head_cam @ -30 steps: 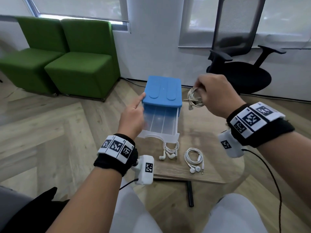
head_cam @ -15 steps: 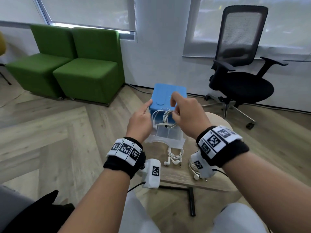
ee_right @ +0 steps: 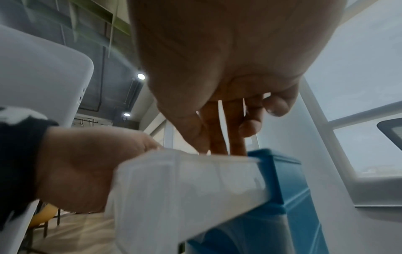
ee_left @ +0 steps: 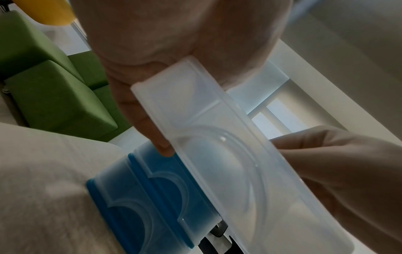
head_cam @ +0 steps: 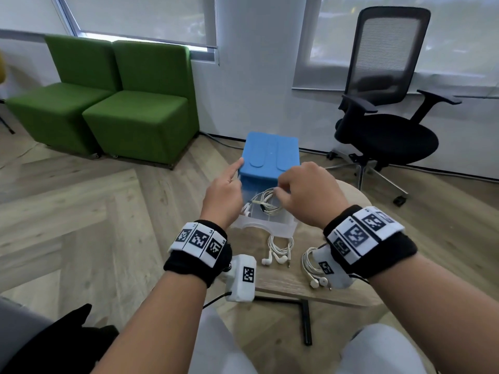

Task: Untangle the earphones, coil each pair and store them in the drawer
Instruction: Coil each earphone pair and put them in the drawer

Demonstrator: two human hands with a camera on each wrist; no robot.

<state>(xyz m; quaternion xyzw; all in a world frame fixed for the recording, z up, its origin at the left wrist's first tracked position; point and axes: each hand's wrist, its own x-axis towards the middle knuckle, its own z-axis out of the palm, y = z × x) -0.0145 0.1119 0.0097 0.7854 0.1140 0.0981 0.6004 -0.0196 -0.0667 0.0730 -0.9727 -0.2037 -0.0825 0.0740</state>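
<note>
White earphones in translucent drawer

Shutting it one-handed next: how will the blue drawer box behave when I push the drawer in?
Probably light: the box is small thin plastic, so it may slide on the smooth table; the left hand touches it, perhaps bracing. The translucent drawer, holding just earphones, might flex.
</note>
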